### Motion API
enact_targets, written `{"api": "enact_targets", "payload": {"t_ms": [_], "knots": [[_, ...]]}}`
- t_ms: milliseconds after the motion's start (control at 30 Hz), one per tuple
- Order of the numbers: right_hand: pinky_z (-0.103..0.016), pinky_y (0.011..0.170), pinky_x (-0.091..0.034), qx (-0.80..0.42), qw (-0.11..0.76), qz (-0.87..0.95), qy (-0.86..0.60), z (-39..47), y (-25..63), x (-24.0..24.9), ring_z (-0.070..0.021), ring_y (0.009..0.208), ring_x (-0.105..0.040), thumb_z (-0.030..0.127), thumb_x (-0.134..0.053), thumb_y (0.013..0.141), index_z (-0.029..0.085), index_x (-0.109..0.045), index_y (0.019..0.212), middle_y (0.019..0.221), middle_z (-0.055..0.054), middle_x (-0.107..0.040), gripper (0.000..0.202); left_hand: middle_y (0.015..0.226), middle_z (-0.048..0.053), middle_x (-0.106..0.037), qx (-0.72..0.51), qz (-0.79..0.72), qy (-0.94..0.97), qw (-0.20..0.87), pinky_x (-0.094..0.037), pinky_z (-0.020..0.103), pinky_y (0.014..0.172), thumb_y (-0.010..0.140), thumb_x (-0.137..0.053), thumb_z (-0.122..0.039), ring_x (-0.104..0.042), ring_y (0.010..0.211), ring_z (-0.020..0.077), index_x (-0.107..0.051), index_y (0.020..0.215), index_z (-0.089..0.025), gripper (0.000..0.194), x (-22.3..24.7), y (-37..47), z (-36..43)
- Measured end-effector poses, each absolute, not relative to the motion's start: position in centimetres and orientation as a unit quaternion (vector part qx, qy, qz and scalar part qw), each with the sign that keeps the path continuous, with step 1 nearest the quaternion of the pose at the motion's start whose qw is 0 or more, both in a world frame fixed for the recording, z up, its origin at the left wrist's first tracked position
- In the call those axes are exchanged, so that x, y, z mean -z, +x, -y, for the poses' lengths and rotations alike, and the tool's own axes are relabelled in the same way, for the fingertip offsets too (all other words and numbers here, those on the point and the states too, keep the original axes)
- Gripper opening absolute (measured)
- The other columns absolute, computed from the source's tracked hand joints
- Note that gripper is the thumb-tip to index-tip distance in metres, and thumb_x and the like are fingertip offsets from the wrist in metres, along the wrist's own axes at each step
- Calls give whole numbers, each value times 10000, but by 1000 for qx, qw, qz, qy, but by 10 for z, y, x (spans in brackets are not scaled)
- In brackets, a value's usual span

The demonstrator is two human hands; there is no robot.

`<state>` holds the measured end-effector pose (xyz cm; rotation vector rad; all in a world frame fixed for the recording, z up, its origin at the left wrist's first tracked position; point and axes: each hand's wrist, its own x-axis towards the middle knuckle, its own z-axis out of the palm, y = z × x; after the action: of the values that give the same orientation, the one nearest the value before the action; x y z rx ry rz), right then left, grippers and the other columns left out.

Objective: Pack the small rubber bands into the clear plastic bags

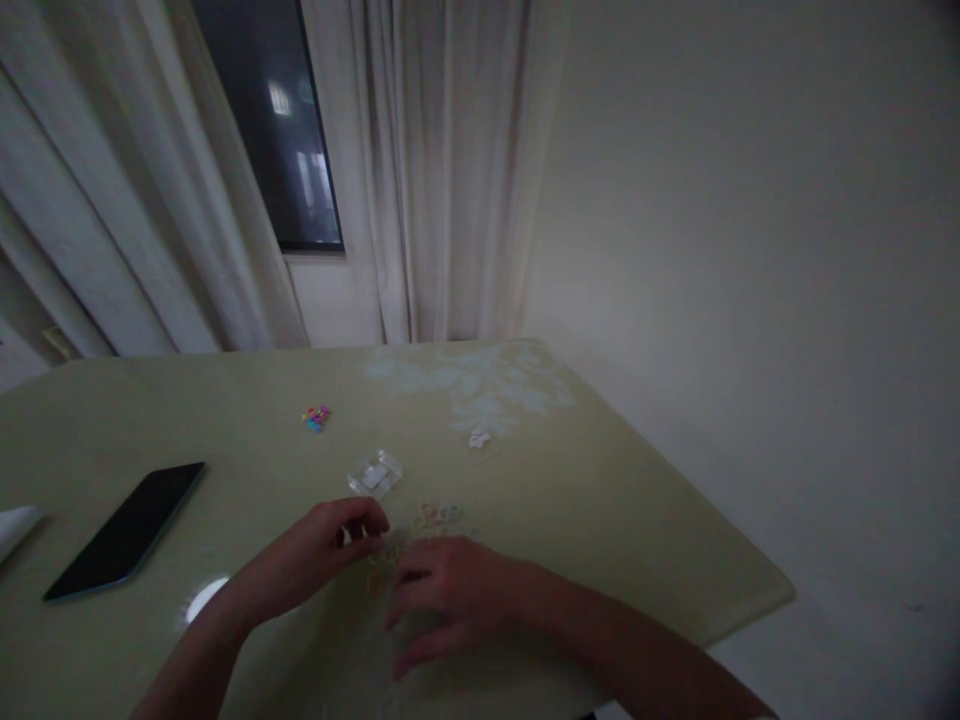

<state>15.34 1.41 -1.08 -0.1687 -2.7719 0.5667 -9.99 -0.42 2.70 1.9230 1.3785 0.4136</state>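
My left hand (341, 530) is closed, thumb and forefinger pinched together at the edge of a small pile of pale rings (382, 556). Something clear may be at its fingertips, but it is too faint to name. Beside it, my right hand (450, 590) reaches over the table with fingers apart and slightly bent, hiding part of the pile. More pastel rings (439, 514) lie just beyond the right hand. A clear plastic box (375, 474) with a white patch inside stands behind my left hand.
A cluster of bright coloured small pieces (316, 417) lies farther back on the glossy table (585, 500). White small pieces (478, 438) sit to the right. A dark tablet (127, 530) and a white object (16, 526) are at the left. A wall (750, 250) borders the right side.
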Motion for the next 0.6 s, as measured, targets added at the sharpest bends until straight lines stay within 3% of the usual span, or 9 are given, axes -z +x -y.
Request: {"api": "enact_targets", "payload": {"t_ms": [233,367,467,600], "knots": [[-251,906,-464,-139,89,986,15,5,139,16,-165,1018,-631,347,-645,1011,210,-765,1066,1057,-36,-697,190,812,13,-748,-56,-579,749,319,-443,279,721,776,-609,-234,-663,788,208,-742,779,-239,133,-10,-117,53],[-254,845,-470,-140,86,986,2,8,138,15,-167,973,-629,348,-631,1004,194,-750,1050,1020,-34,-688,200,843,19,-755,-26,-617,731,290,-444,284,704,688,-601,-190,-669,790,222,-735,828,-241,200,18,-121,83],[-265,760,-476,-132,64,989,-29,12,134,19,-178,902,-631,400,-678,949,199,-735,1000,942,-26,-684,215,860,45,-758,25,-629,731,265,-474,312,720,755,-576,-210,-680,803,241,-725,829,-228,167,32,-116,93],[-299,695,-477,-62,57,995,-60,21,125,30,-200,833,-627,478,-685,922,179,-708,923,923,-50,-701,301,1000,77,-788,17,-618,740,266,-552,365,855,905,-505,-301,-727,907,269,-745,927,-240,248,45,-117,96]]}}
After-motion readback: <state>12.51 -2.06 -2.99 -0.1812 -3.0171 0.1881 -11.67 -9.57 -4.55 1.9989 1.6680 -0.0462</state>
